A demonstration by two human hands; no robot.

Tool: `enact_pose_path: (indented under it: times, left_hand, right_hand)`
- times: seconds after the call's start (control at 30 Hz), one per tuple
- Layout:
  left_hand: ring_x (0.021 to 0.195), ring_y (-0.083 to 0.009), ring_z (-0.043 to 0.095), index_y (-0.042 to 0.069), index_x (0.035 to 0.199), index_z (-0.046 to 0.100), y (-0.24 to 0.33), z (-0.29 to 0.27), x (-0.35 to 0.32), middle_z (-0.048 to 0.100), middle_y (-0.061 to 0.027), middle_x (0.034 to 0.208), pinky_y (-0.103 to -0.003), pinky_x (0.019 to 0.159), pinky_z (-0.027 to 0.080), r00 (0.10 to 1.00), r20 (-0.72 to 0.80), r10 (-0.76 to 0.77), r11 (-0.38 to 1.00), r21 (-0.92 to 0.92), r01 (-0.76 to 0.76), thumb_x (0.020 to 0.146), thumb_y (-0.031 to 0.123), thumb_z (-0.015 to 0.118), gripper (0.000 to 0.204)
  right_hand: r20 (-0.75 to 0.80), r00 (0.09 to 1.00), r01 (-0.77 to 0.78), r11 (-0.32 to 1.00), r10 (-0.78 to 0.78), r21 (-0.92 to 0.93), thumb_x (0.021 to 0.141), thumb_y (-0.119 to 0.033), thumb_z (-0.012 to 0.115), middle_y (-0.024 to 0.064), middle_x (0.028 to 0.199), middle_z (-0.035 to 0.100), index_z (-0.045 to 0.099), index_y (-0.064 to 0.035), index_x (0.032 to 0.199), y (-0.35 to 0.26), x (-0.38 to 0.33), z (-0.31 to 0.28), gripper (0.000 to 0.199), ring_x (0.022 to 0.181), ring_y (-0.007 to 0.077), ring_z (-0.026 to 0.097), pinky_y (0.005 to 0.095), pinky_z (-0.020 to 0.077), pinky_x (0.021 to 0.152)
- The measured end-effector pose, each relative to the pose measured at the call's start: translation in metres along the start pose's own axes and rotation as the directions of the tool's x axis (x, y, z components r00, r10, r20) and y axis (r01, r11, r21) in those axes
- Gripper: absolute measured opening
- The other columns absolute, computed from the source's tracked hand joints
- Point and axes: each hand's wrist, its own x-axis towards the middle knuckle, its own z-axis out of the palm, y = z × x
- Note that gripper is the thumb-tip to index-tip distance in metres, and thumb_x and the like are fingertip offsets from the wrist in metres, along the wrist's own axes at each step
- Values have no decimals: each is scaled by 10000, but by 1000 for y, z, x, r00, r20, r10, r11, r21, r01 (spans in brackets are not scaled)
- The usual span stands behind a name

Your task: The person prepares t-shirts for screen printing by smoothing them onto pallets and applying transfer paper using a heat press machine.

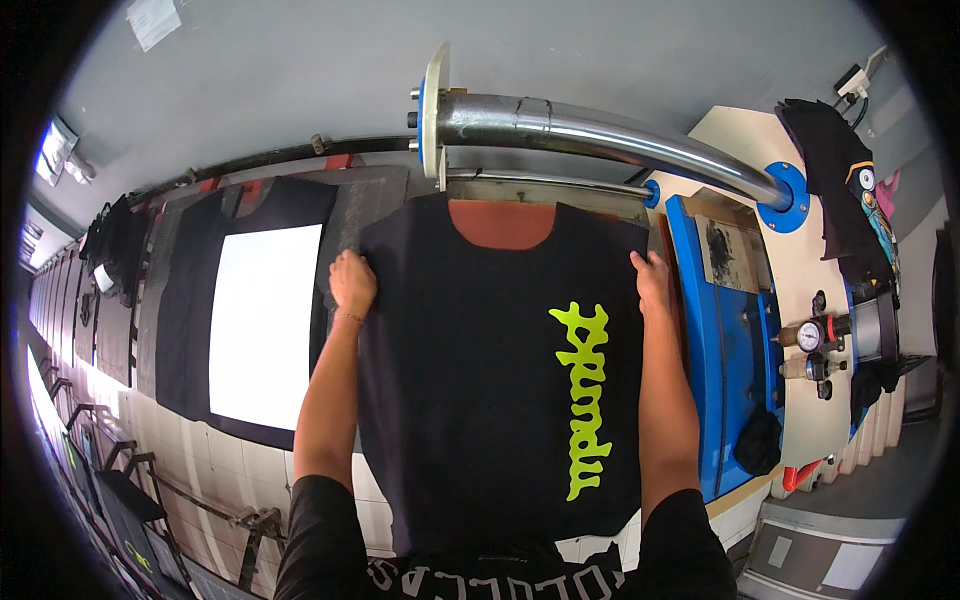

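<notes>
A black shirt panel [470,380] with bright yellow-green lettering down its right side spreads in front of me. Through its curved neckline a reddish-brown pad [503,224] shows underneath. My left hand [352,283] is closed at the panel's left edge, near the shoulder; its fingertips are partly hidden. On the opposite edge, my right hand [651,280] pinches the fabric below the right shoulder. To the left lies another black panel [185,300] with a white rectangular sheet [265,325] on it.
A thick steel bar [600,135] and a thinner rod run behind the panel toward a blue machine frame [700,350]. A pressure gauge [808,337] sits at the right. Dark garments [835,190] hang over the machine's cream housing. A slatted rack [65,290] extends far left.
</notes>
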Motion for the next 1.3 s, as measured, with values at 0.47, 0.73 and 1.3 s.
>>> enact_pose_path:
  times: [0.47, 0.73, 1.3]
  left_hand:
    - [1144, -394, 497, -15, 1234, 522, 10, -37, -74, 550, -215, 1213, -479, 980, 388, 932, -293, 215, 929, -234, -288, 926, 158, 568, 357]
    - [1211, -392, 441, -24, 1286, 479, -94, -133, -417, 503, -216, 1281, -470, 1040, 337, 998, 47, -31, 948, -315, 44, 874, 82, 594, 441]
    - [1348, -463, 305, 63, 1472, 275, -386, -248, -718, 266, -218, 1509, -554, 1070, 318, 72, -307, -949, 26, 154, 988, 829, 292, 652, 780]
  right_hand:
    - [-40, 984, 157, 941, -176, -300, 934, -517, 528, 289, 1327, 512, 393, 87, 1377, 37, -20, -1, 761, 1233, 379, 515, 425, 398, 1020]
    - [312, 816, -378, 857, 487, -350, 942, -631, 419, 174, 1302, 564, 525, 45, 1309, 114, -329, -153, 777, 1221, 280, 506, 363, 386, 998]
    - [563, 820, 216, 854, 105, -474, 951, -286, 589, 54, 716, 519, 524, -28, 927, 18, -442, -146, 267, 457, 120, 483, 258, 393, 347]
